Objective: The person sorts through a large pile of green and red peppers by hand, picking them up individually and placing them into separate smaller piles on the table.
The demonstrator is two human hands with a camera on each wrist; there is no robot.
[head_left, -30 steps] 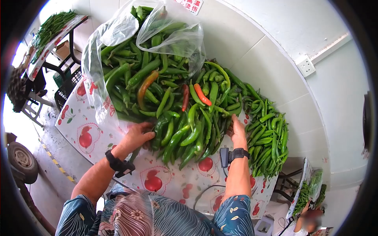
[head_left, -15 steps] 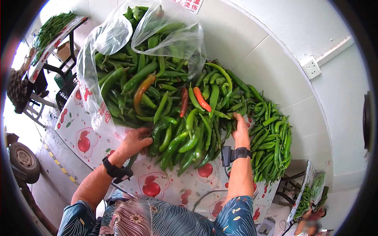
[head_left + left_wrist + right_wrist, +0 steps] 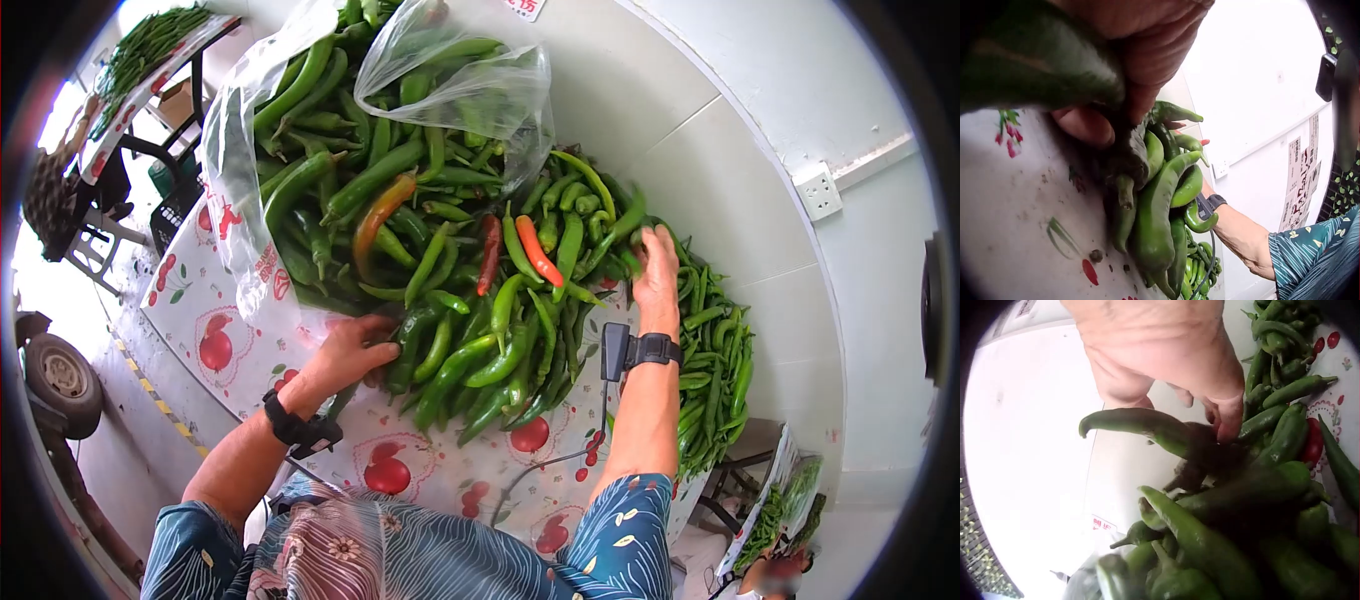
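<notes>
Right hand shifted up and away from bench edge since earlier frame, fingertips pinching a green pepper atop pepper pile. Left hand curled round dark peppers at pile's near-left edge. Pile spread on fruit-print bench, beside clear plastic bag, against white wall.

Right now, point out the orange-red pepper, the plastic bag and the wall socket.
orange-red pepper (image 3: 538, 252), head view, middle of its body.
plastic bag (image 3: 470, 85), head view, clear film over the pile's top.
wall socket (image 3: 822, 192), head view, its white faceplate.
</notes>
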